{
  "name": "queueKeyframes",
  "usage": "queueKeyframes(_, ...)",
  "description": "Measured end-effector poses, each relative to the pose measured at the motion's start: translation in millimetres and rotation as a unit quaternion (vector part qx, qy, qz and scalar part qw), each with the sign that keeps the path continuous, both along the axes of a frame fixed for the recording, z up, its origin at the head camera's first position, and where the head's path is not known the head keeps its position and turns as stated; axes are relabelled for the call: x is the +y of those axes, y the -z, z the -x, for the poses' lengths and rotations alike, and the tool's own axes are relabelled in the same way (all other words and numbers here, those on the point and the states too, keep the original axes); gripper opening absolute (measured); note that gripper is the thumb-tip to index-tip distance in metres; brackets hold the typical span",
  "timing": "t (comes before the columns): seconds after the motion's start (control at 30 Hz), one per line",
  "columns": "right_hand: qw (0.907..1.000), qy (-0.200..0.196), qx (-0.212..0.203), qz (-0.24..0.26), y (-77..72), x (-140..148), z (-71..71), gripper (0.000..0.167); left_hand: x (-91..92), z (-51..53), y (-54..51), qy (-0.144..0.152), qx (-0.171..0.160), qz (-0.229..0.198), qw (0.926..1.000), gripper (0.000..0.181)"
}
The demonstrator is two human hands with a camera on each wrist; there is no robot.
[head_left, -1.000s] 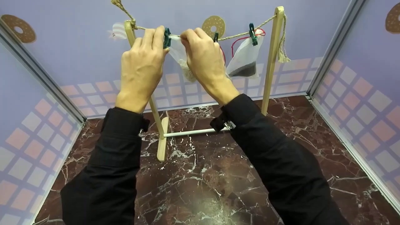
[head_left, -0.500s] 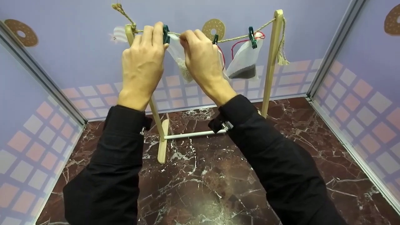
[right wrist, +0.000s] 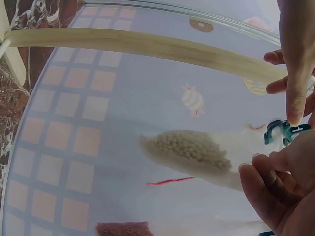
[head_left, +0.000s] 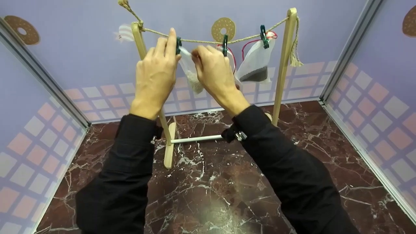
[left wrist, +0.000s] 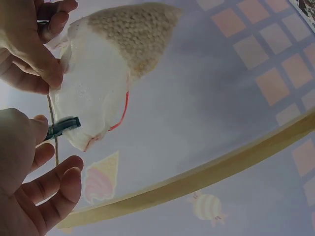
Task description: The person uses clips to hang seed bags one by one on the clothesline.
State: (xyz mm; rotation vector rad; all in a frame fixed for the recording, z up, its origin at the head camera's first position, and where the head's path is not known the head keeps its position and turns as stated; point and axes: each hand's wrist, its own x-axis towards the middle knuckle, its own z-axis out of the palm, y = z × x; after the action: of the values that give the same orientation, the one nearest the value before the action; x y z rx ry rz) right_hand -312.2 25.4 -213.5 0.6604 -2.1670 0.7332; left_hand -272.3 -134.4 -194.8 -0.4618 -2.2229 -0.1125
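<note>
A white mesh drawstring bag point(left wrist: 93, 83) with pale beads at its bottom hangs at the rope point(head_left: 201, 41). A green clothespin point(left wrist: 64, 127) sits at its top edge, on the rope. My left hand point(head_left: 156, 74) pinches this clothespin, its index finger pointing up in the head view. Just to the right, my right hand point(head_left: 214, 70) pinches the bag's upper edge between thumb and fingers. The left wrist view shows both grips, with the left hand point(left wrist: 29, 172) below and the right hand point(left wrist: 29, 44) above. The bag's red cord hangs loose.
Further right hangs a bag with dark contents point(head_left: 256, 74), under another green clothespin point(head_left: 264, 37). A bag between them is mostly hidden by my right hand. Wooden posts point(head_left: 282, 71) carry the rope; a white bar point(head_left: 195, 139) joins their feet on the marbled surface point(head_left: 201, 195).
Both hands have shifted slightly down and to the right, with the clothespin and bag. The left index finger is now raised apart from the others. More rope shows between the hands.
</note>
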Motion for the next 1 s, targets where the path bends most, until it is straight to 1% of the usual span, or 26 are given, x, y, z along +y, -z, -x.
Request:
queueKeyframes(0.13,0.9997,-0.011,-0.019,-0.008,7.6,2,0.3,0.018,1.1,2.9,11.2,0.005,-0.006,-0.022,0.9997,0.057)
queueKeyframes(0.23,0.9996,-0.009,-0.025,-0.010,11.1,2,0.9,0.017,3.4,3.5,19.3,0.016,-0.012,-0.035,0.9992,0.060)
queueKeyframes(0.3,0.9994,-0.006,-0.031,-0.012,13.1,3,1.4,0.017,5.6,3.5,24.8,0.023,-0.014,-0.036,0.9990,0.061)
queueKeyframes(0.37,0.9991,-0.006,-0.039,-0.015,15.2,4,1.7,0.018,7.7,3.5,30.2,0.029,-0.011,-0.033,0.9990,0.061)
queueKeyframes(0.47,0.9984,-0.007,-0.052,-0.022,19.5,6,1.1,0.019,9.8,4.1,38.1,0.034,0.004,-0.030,0.9990,0.061)
queueKeyframes(0.6,0.9974,-0.016,-0.062,-0.032,26.7,12,-2.1,0.023,9.2,2.4,47.9,0.041,0.008,-0.044,0.9982,0.064)
queueKeyframes(0.7,0.9974,-0.033,-0.055,-0.033,33.8,18,-7.1,0.027,4.6,0.1,56.1,0.031,0.017,-0.044,0.9984,0.066)
queueKeyframes(0.8,0.9968,-0.061,-0.042,-0.033,43.1,26,-14.3,0.032,-3.5,-1.9,66.2,0.007,0.034,-0.030,0.9989,0.067)
queueKeyframes(0.87,0.9956,-0.079,-0.035,-0.035,50.4,33,-20.4,0.034,-8.9,-4.6,74.7,-0.008,0.038,-0.022,0.9990,0.066)
queueKeyframes(0.9,0.9950,-0.088,-0.031,-0.038,54.7,38,-23.5,0.035,-11.1,-6.3,79.5,-0.011,0.038,-0.024,0.9989,0.066)
queueKeyframes(1.0,0.9924,-0.109,-0.002,-0.058,69.5,56,-32.1,0.041,-15.0,-13.3,96.2,-0.010,0.034,-0.046,0.9983,0.065)
